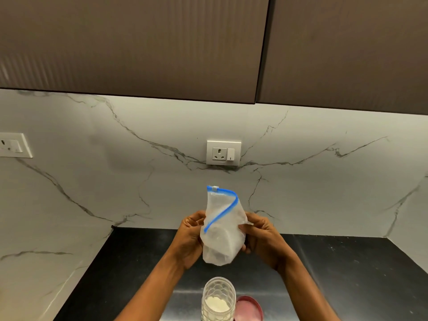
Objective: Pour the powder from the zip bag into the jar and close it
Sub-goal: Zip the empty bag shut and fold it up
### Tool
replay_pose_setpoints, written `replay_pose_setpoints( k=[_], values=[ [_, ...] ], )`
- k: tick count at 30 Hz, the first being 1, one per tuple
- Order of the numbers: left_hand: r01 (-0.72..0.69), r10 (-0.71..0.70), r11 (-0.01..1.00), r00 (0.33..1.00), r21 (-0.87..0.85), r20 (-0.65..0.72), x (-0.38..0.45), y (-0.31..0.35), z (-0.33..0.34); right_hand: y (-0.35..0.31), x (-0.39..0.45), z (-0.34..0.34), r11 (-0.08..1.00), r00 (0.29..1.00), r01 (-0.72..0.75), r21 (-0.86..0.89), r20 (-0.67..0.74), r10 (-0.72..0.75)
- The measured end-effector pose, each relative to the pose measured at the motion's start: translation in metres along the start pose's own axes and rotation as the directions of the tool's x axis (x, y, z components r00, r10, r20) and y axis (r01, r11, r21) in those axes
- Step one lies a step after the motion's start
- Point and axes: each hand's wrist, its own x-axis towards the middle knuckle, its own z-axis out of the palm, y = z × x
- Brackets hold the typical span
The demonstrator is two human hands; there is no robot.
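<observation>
A clear zip bag point(223, 230) with a blue zip strip is held upright above the counter, its strip bent over at the top. My left hand point(191, 237) grips its left side and my right hand point(261, 237) pinches its right side. A little white powder shows in the bag's lower part. Below, near the bottom edge, stands a clear patterned jar point(218, 300) without a lid, partly filled with white powder. Its pink lid point(249, 308) lies on the counter just right of the jar.
The black counter point(347, 274) runs back to a white marble wall with a socket point(223, 153) at the centre and another socket point(12, 145) at far left. Brown wall cabinets point(139, 42) hang overhead. A marble side wall closes the left.
</observation>
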Motion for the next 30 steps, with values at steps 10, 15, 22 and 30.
replay_pose_setpoints(
  k=[10, 15, 22, 30],
  values=[
    [-0.021, 0.018, 0.999, 0.999, 0.048, 0.049, -0.012, 0.008, 0.000, -0.007, -0.004, -0.013, 0.999, 0.969, -0.028, 0.018, 0.245, 0.023],
    [0.011, -0.017, 0.995, 0.998, 0.097, 0.063, -0.017, 0.021, -0.006, -0.013, -0.006, -0.016, 0.995, 0.990, 0.021, 0.094, 0.137, -0.033],
    [-0.090, -0.014, 0.885, 0.976, 0.457, 0.219, -0.010, 0.037, 0.005, -0.031, 0.007, 0.011, 0.958, 0.949, -0.169, -0.232, 0.225, 0.222],
    [-0.147, 0.085, 0.772, 0.988, 0.618, 0.129, -0.009, 0.038, 0.009, -0.011, 0.008, 0.030, 0.928, 0.952, -0.180, -0.326, 0.179, 0.248]
  ],
)
